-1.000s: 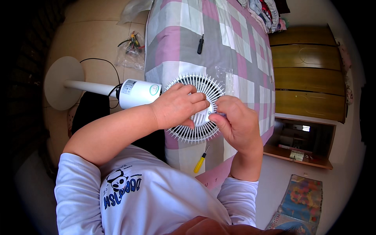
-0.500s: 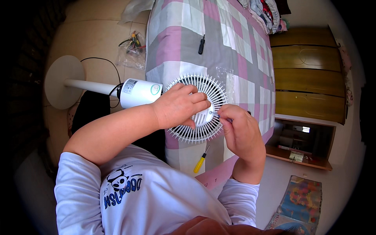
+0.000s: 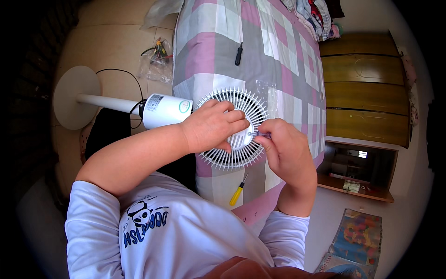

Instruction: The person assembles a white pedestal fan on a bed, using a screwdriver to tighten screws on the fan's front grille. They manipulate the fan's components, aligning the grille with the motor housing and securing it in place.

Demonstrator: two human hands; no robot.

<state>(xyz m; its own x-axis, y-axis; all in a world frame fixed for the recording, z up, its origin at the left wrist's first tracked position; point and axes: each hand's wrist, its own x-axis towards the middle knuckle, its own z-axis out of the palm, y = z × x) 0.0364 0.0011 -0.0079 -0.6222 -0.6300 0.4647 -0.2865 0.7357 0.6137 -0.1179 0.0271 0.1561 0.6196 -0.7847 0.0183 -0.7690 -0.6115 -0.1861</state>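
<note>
Bed: from my distant seat I see its checked cover (image 3: 218,60) spread under the round fan grille (image 3: 242,151), soft enough, I judge, to let the fan rock.
Wooden cabinet: well right of and beyond the grille (image 3: 364,69); I cannot see inside.
Fan: white (image 3: 167,114), on its side, with pole and base left of the grille. I judge it stiff, smooth and base-heavy; I would take hold at the pole.
Clear bag: on the floor, left of and beyond the grille (image 3: 155,73); black, yellow and red-marked tools (image 3: 160,50) lie in or on it, I cannot tell which.
Grille spokes: thin and, I judge, easily bent, so I favour pressing on the solid hub (image 3: 238,140).
Clear plastic: just beyond the grille's right side (image 3: 268,90); contents, if any, unreadable to me.
Left hand: laid over the grille (image 3: 214,123), fingers loosely bent and parted, gripping nothing I can see.
Right hand: at the grille's right edge (image 3: 289,148), thumb and forefinger pinched on a slim tool (image 3: 264,135) pointing at the hub.
Screwdrivers: yellow one (image 3: 237,193) nearer me than the grille, black one (image 3: 239,54) beyond it.
</note>
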